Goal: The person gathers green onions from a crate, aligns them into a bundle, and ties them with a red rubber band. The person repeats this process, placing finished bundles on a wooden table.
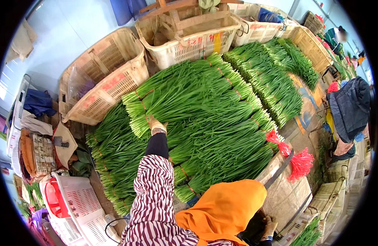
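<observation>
My left hand [158, 125], in a pale glove, reaches forward to the cut ends of a bunch of green chives [139, 115]. Its fingers touch the bunch near a red tie; their grip is partly hidden. This bunch lies at the near left end of a wide stack of tied chives [213, 135]. Low on the right is my right hand [269, 228], also gloved, beside a dark item and a bench covered with a pale sheet [284, 190]. Whether it holds anything cannot be seen. Red plastic ties [299, 163] hang over the bench's far corner under a dark strap.
Behind the stack stand large beige plastic crates [109, 89], one holding a wooden frame [204, 20]. More chive bunches [268, 77] lie farther right. A white crate [87, 200] with a red item is at lower left. A knife [60, 142] lies at left. A person [336, 38] is at far right.
</observation>
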Available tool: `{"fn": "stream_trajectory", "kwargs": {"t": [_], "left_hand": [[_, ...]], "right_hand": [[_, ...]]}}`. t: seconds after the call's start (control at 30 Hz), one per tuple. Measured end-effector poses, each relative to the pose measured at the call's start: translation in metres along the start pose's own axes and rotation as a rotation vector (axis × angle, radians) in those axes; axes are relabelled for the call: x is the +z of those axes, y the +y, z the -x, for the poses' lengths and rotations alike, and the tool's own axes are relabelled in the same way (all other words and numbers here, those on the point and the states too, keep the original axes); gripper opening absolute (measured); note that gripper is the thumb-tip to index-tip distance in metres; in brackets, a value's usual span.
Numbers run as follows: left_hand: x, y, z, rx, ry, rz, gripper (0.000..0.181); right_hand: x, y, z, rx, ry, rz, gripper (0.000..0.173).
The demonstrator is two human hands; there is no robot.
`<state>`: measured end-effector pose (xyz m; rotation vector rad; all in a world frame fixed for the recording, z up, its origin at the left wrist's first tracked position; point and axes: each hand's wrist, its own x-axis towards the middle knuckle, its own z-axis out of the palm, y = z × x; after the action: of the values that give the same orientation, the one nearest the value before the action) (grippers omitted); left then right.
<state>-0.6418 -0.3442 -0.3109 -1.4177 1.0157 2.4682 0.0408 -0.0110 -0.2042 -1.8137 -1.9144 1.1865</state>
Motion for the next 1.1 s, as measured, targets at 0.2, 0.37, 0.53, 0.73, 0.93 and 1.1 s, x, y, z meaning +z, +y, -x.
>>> {"fn": "stream_trajectory", "kwargs": {"t": [0.2,0.37,0.53,0.73,0.93,1.1], "left_hand": [[-0.014,-0.001,-0.076,-0.069,0.005,-0.267,0.072],[-0.02,0.001,-0.078,-0.096,0.034,-0.36,0.071],[-0.016,-0.017,-0.031,-0.021,0.024,-0.314,0.076],[-0.015,-0.077,0.065,0.459,-0.044,-0.642,0.054],[-0.025,-0.162,0.172,0.711,-0.544,-0.647,0.046],[-0.027,-0.213,0.279,1.13,-1.014,-0.944,0.051]], "right_hand": [[0.028,-0.043,-0.003,0.043,0.017,0.059,0.011],[0.028,-0.046,-0.004,0.045,-0.006,0.082,0.012],[0.02,-0.037,0.004,0.024,0.003,0.073,0.012],[0.018,-0.075,0.02,-0.026,0.044,-0.025,0.015],[0.013,-0.094,0.003,-0.279,0.03,-0.069,0.012],[0.001,-0.117,-0.016,-0.353,-0.006,-0.105,0.007]]}}
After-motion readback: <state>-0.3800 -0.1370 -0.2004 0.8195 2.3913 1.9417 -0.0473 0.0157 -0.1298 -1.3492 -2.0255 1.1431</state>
